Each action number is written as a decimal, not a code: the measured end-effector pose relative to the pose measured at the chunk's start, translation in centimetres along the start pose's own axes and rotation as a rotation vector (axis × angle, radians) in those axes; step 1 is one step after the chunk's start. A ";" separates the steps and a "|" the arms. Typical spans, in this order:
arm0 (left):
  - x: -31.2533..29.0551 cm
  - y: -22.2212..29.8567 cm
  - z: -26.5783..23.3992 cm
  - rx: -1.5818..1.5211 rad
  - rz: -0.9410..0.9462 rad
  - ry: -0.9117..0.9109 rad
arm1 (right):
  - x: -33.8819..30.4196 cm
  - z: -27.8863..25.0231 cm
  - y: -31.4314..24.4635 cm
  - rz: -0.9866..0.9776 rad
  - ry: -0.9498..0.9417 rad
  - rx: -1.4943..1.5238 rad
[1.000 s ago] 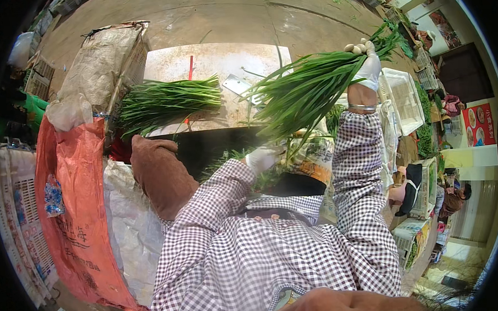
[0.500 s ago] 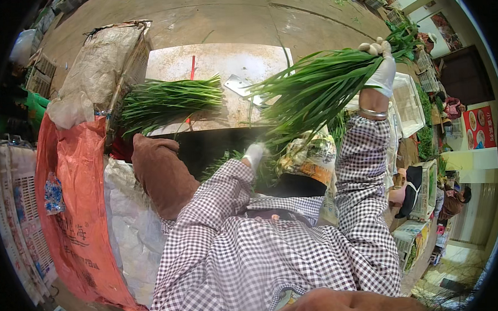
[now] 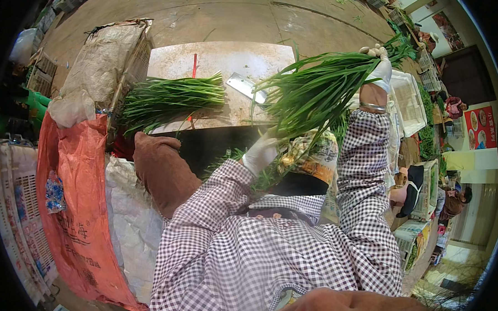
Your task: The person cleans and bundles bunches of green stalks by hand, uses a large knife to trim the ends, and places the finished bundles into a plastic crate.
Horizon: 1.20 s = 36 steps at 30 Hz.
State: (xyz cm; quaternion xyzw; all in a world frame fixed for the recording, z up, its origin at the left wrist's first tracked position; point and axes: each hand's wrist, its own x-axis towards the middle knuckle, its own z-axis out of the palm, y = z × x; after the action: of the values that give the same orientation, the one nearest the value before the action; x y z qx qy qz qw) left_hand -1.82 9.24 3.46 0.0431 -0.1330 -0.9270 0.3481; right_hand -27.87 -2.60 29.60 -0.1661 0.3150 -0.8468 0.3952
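Holding the bunch of greens (image 3: 324, 85) aloft right of the frame's centre, your right hand (image 3: 380, 72) is clamped around it, fingers curled over the top, while the loose ends fan toward the middle of the frame. Your left hand (image 3: 261, 153), near the centre, is up against the lower leaves; whether its fingers are pinched on any, you cannot tell from this angle. The step in hand looks like tidying those hanging leaves. To do it well, grip firmly enough that the bunch does not slip, yet lightly enough not to bruise it. Tilt it so the fan spreads and stray leaves stand out. With the left hand, take only a few strands at once and draw them along their length, since a sideways tug would probably snap or tangle them. Let scraps fall toward the loose greens (image 3: 266, 178) below that hand. Mind the flat metal piece (image 3: 246, 88) on the table (image 3: 172, 59) at upper centre, close to the hanging tips, and leave the second bunch (image 3: 171, 99), lying at upper left of centre, undisturbed
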 end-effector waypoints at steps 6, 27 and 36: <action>1.5 -2.1 -1.7 -0.030 0.085 0.180 | 0.4 -0.7 0.5 -0.010 -0.018 -0.023; -2.1 2.1 -3.6 1.920 -0.690 0.151 | 0.6 2.1 -1.7 -0.031 -0.075 0.085; 3.7 -7.5 -4.9 1.282 -0.111 0.016 | -1.2 2.5 0.7 -0.012 -0.093 0.019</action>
State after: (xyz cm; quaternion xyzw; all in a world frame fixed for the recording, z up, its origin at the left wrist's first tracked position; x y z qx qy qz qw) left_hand -8.56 11.19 -3.25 0.2563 -0.6556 -0.6798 0.2059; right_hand -25.37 -3.03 30.99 -0.2035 0.2871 -0.8433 0.4061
